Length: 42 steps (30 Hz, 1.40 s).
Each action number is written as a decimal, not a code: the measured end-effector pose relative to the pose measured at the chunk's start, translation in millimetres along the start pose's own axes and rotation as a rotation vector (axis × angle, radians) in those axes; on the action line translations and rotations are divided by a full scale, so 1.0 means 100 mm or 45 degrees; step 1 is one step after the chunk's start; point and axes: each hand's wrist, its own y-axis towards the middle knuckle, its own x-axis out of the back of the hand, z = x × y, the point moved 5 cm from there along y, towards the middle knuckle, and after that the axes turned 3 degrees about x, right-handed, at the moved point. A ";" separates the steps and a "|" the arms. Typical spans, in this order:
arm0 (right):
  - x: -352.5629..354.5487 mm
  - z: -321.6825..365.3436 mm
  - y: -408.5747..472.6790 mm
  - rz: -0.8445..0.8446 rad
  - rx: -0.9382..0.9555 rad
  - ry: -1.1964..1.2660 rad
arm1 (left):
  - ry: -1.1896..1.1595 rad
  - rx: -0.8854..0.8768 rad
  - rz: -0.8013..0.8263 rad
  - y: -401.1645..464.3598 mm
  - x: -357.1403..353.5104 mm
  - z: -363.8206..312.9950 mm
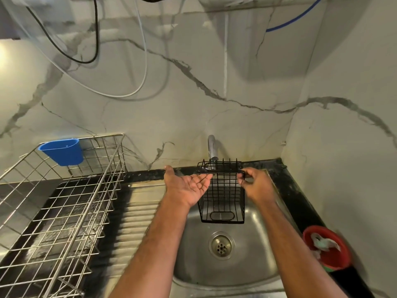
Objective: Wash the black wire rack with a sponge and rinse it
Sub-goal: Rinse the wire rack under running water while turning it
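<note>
From the head camera we're right over the sink (253, 261), and the black wire rack (222, 194) is up in the air above the basin, tipped so its open top edge sits just under the tap (211, 147). Our right hand (256, 184) has it, fingers pinching the rack's top right corner, and that looks like the only real grip. Our left hand (188, 186) is spread palm up with straight fingers, fingertips touching the rack's left edge, steadying more than holding. We can't make out any water running from the tap, and there's no foam on the wires that we can see. No sponge in either hand; over on the right counter a red bowl (326, 248) holds something pale and crumpled, which might be the scrubber, though we can't tell. So we judge this as early going: rack positioned at the tap, scrubbing and rinsing both yet to be done. On the left, a steel dish rack (64, 203) with a blue cup (62, 151) hooked on its rim waits on the draining board.
</note>
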 end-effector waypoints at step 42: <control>-0.20 -0.16 0.08 -0.132 -0.046 0.329 | 0.765 -0.661 -0.225 0.09 0.38 -0.10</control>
